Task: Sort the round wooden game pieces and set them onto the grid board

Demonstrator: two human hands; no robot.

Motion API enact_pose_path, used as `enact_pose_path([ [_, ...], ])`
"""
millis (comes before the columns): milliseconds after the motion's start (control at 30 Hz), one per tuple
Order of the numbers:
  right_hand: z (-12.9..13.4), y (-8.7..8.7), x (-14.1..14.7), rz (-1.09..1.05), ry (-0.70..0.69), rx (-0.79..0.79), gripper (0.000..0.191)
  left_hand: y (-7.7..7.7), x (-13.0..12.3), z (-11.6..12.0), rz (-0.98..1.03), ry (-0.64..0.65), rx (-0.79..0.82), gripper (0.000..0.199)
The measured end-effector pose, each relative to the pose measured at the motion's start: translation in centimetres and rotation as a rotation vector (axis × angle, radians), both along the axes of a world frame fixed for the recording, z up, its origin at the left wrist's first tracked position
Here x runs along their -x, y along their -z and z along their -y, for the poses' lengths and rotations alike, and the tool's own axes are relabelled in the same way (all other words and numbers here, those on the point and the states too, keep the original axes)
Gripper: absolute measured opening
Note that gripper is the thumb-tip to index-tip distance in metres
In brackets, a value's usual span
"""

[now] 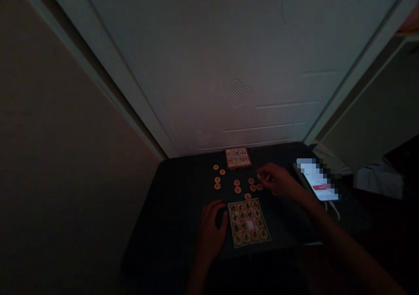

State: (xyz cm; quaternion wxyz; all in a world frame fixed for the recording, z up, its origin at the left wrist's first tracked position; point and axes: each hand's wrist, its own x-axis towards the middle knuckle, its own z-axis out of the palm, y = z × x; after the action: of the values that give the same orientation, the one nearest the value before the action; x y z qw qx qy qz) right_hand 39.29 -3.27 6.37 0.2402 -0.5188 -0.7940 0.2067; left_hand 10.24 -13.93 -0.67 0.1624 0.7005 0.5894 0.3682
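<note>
On the dark table lies a square tray (230,218) filled with round xiangqi pieces bearing dark characters; one cell in it shows a bare pink and white patch. My left hand (212,227) rests at the tray's left edge, thumb and fingers apart, holding nothing. Beyond the tray, my right hand (276,181) pinches a small round xiangqi piece (259,176) between its fingertips. Close to that hand lie several red-marked xiangqi pieces (251,181). More red-marked discs (217,180) are scattered to the left, and another disc (248,196) touches or nearly touches the tray's far edge.
A flat printed box (238,159) sits at the table's back edge against a white panel (209,68) with heart patterns. At the right stands a lit phone (316,181) with a white cable (334,210) below it. The scene is dim.
</note>
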Motion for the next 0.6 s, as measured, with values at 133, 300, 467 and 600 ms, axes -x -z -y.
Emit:
enact_pose_path([
  [133, 4.4, 1.5, -0.6, -0.192, 0.012, 0.065, 0.023, 0.0, 0.0, 0.0, -0.014, 0.007, -0.008, 0.02],
  [300, 8.4, 4.3, -0.5, -0.337, 0.133, 0.19, 0.024, 0.2, 0.0, -0.2, -0.031, 0.002, 0.007, 0.019],
  [467, 10.0, 6.1, -0.1, -0.443, 0.215, 0.277, 0.026, 0.3, -0.1, -0.2, -0.026, -0.005, -0.003, 0.019],
  [600, 10.4, 6.3, 0.7, -0.543, 0.192, 0.347, 0.03, 0.3, -0.1, -0.1, -0.013, -0.011, -0.001, 0.02],
])
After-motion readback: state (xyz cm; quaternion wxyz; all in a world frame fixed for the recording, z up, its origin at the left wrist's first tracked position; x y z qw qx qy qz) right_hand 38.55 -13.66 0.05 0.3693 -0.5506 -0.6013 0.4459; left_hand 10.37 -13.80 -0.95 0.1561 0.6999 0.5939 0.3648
